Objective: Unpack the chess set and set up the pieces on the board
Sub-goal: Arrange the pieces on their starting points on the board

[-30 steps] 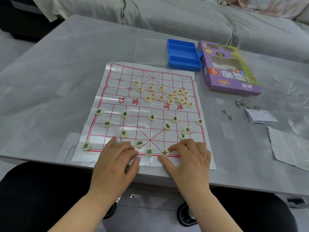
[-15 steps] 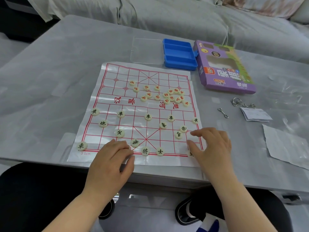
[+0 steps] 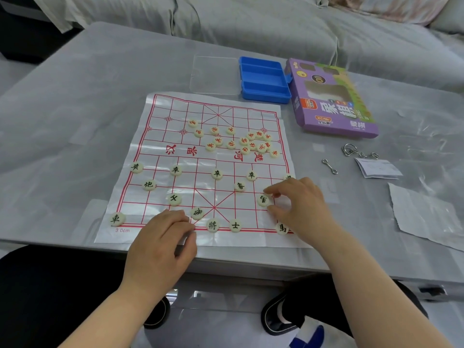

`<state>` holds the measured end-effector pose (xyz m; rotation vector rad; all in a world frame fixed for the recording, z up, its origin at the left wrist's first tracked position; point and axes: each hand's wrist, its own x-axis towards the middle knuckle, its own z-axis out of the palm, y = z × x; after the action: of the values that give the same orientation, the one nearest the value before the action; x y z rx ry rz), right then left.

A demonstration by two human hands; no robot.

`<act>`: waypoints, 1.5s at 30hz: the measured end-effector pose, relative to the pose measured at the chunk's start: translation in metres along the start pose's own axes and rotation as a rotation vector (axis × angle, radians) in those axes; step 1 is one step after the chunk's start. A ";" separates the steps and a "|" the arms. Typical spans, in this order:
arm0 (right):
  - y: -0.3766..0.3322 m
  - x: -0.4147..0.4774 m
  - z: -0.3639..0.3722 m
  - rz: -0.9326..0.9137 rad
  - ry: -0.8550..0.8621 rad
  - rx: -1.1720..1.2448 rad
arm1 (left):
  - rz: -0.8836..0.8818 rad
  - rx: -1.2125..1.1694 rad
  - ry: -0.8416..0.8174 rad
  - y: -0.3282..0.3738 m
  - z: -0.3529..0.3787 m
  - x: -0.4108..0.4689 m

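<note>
The plastic board sheet [image 3: 160, 136] lies flat on the table. Black-marked pieces [image 3: 217, 173] are spread over its near half. Red-marked pieces [image 3: 244, 141] lie in a loose heap near the river line. My left hand [image 3: 160, 239] rests on the sheet's near edge with its fingers loosely curled, beside a black piece [image 3: 197, 213]. At the right edge, my right hand [image 3: 301, 204] has thumb and forefinger apart on either side of a black piece [image 3: 263, 200]. Its fingertips hide whatever lies under them.
An open blue case [image 3: 263, 81] with its clear lid [image 3: 216, 75] stands behind the board. Beside it lies the purple box [image 3: 334, 101]. Metal ring puzzles [image 3: 350, 149], a folded leaflet [image 3: 376, 168] and a plastic wrapper [image 3: 426, 217] lie to the right. A sofa is behind the table.
My right hand left the piece at the bottom centre and moved right and up to the board's right edge. A black piece now shows at the bottom right corner. The left hand barely moved.
</note>
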<state>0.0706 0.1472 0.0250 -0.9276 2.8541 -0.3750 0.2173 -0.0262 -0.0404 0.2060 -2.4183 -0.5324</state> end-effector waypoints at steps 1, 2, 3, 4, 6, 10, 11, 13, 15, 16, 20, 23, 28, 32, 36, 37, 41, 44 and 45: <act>-0.001 0.001 0.000 -0.009 -0.014 -0.016 | 0.001 -0.001 -0.002 0.000 0.000 0.000; -0.003 0.002 0.000 -0.016 -0.026 -0.031 | 0.000 -0.001 -0.005 0.000 0.000 0.000; -0.004 0.003 0.000 -0.020 -0.036 -0.041 | -0.002 -0.002 -0.006 0.001 -0.001 0.000; -0.004 0.004 -0.001 -0.020 -0.041 -0.042 | -0.007 -0.007 -0.007 0.000 -0.001 0.000; -0.004 0.007 -0.005 -0.009 -0.024 -0.021 | -0.016 -0.015 -0.004 0.000 -0.001 0.001; -0.005 0.015 -0.008 -0.011 -0.042 -0.034 | -0.017 -0.013 0.010 0.000 0.000 0.000; -0.007 0.016 -0.007 -0.025 -0.060 -0.048 | -0.017 -0.015 0.014 0.000 0.000 0.000; -0.012 0.019 -0.006 -0.055 -0.084 -0.062 | -0.010 -0.016 0.020 -0.001 0.001 0.000; -0.017 0.023 -0.004 -0.076 -0.086 -0.064 | -0.003 -0.009 0.025 -0.001 0.002 -0.001; -0.019 0.025 -0.003 -0.085 -0.082 -0.063 | -0.001 -0.007 0.027 -0.001 0.002 -0.001; -0.028 0.030 0.002 -0.125 -0.092 -0.088 | 0.005 -0.005 0.030 -0.002 0.003 -0.001; -0.032 0.033 0.005 -0.146 -0.086 -0.109 | 0.009 -0.001 0.034 -0.002 0.002 -0.001; -0.036 0.037 0.007 -0.147 -0.063 -0.116 | 0.009 -0.008 0.034 -0.002 0.002 0.000; -0.029 0.031 0.000 -0.106 -0.018 -0.068 | 0.005 -0.019 0.035 -0.003 0.003 0.000; -0.010 0.015 -0.014 -0.054 0.118 -0.024 | 0.011 -0.025 0.047 -0.001 0.002 0.000; -0.008 0.010 -0.015 -0.052 0.131 -0.034 | 0.012 -0.027 0.052 -0.001 0.002 0.000; -0.008 -0.015 -0.001 -0.147 0.231 -0.030 | 0.011 -0.023 0.050 0.000 0.001 0.000; -0.011 -0.026 0.016 -0.161 0.232 -0.014 | -0.003 -0.024 0.035 0.000 0.001 0.000; -0.013 -0.028 0.020 -0.164 0.228 0.002 | -0.004 -0.022 0.031 0.000 0.001 0.000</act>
<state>0.1043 0.1490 0.0099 -1.1946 2.9851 -0.5317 0.2171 -0.0258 -0.0411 0.2078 -2.3808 -0.5536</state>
